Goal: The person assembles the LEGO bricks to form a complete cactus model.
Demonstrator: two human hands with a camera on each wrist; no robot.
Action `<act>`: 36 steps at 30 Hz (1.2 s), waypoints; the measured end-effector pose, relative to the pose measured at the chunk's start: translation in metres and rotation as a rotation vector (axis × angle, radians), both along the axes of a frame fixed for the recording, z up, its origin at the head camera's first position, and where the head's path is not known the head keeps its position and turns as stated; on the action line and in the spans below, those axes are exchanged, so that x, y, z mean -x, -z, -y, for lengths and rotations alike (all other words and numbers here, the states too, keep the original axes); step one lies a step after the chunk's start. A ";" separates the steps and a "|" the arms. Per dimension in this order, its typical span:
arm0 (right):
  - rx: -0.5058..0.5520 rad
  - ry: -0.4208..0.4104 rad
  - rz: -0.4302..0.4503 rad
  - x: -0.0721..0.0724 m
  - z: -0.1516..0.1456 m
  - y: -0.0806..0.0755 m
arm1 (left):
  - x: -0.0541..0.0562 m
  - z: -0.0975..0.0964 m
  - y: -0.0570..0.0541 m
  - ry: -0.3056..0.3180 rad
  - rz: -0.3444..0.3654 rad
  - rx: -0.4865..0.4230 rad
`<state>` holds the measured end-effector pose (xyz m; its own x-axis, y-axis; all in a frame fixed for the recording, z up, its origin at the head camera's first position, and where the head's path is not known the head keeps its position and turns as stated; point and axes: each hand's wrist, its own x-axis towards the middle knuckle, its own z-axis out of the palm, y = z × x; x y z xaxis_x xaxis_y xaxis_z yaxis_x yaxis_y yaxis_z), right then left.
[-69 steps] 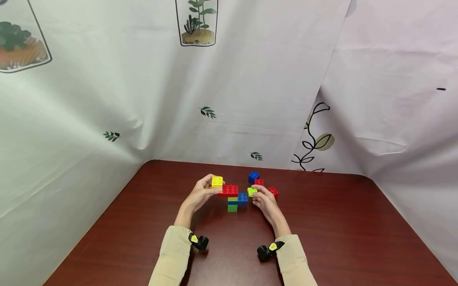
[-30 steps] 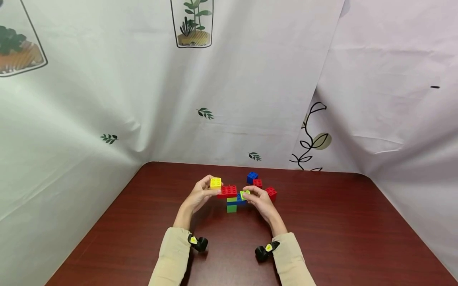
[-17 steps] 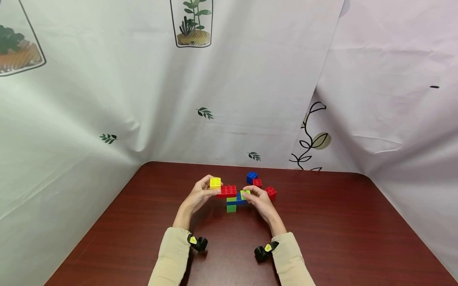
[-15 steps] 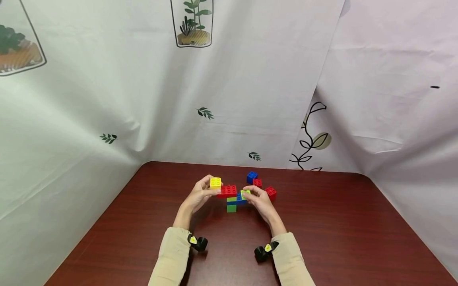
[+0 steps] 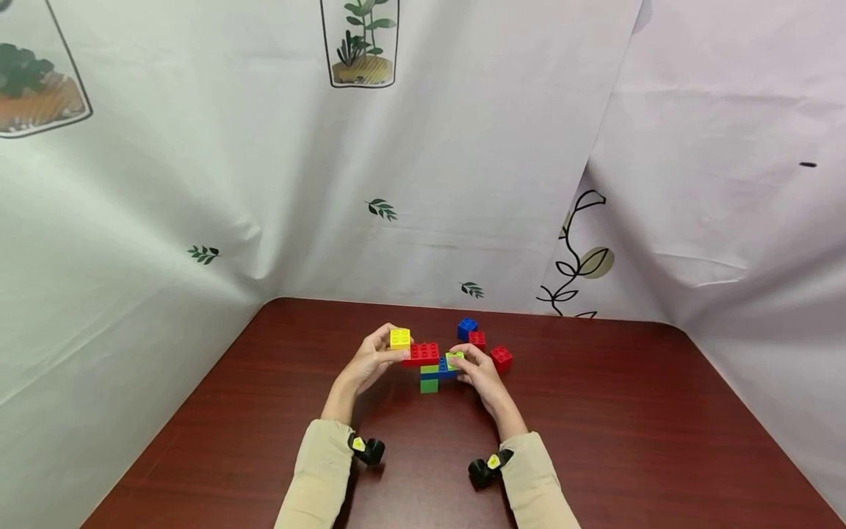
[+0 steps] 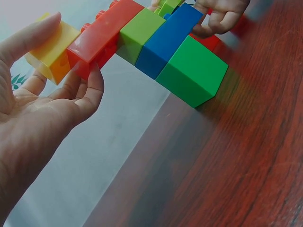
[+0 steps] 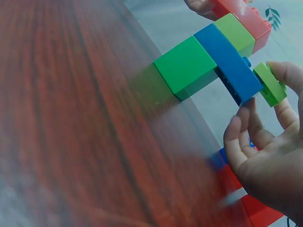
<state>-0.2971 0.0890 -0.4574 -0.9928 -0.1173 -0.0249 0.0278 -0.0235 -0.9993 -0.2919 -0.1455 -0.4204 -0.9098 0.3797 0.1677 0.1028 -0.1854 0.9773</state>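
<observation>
We've got a stepped tower on the table: green base, blue brick, lime block, long red brick, yellow brick. Left hand pinches its red-yellow end; right hand pinches small lime brick at blue's overhang.

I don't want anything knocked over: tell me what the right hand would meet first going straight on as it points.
Leading with the held lime brick, the right hand would probably meet the stacked lime brick first, or the long red brick above it; depth is unclear.
</observation>
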 end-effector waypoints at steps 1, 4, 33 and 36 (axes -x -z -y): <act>0.002 -0.002 0.006 0.000 0.000 0.000 | 0.000 0.000 0.000 0.000 0.001 0.001; 0.014 -0.012 0.020 0.000 0.000 0.001 | 0.000 0.000 0.000 0.000 0.003 0.007; 0.149 -0.001 0.014 -0.002 0.008 0.003 | 0.002 0.002 0.004 -0.002 -0.007 0.007; 0.160 0.009 0.011 -0.004 0.007 0.004 | 0.003 0.001 0.004 0.003 -0.004 0.011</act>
